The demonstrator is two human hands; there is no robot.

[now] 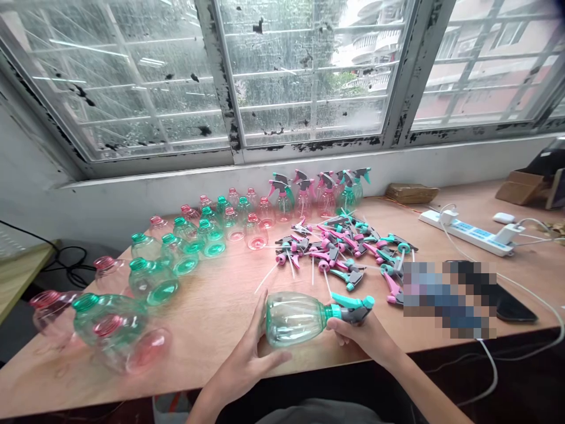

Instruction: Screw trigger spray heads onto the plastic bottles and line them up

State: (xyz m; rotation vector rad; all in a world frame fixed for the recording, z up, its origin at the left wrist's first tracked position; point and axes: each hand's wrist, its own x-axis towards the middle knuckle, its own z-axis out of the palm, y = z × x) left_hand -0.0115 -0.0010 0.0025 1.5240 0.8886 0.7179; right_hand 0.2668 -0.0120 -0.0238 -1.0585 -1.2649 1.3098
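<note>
The left hand [247, 356] spreads thumb and fingers about the base of a clear green bottle [293, 321]; the right hand [359, 335] pinches the collar of its spray head [353, 304]. The bottle lies sideways between them, its long axis running hand to hand, spray head nearer the right.

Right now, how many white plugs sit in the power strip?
2: one white plug toward the left end of the power strip, another plug toward its right end. Any behind them could be hidden.
</note>
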